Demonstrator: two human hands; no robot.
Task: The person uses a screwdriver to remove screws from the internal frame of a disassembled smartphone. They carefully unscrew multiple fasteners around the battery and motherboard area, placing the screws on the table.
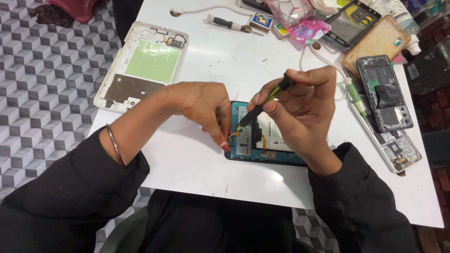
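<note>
Opened smartphone (262,140), blue-framed with its board and battery exposed, lies flat on the white counter (197,159). Right hand (304,112) is closed around a slim precision screwdriver (262,105), tip at the board's upper left corner. Left hand (204,110) presses pinched fingertips on the frame edge. Keeping the shaft aligned with the screw would resist slipping on the smooth metal.

Right hand (304,110) covers much of the opened phone (262,140), its top right edge hidden. Screwdriver (262,105) tip beside left hand (201,105) fingertips: too small to tell what it touches. Behind the phone, clutter incl. a pink bag (300,18) cut off by top edge. Left of phone, maroon object (77,9) also cut off at top. Both forearms run out at bottom edge.
</note>
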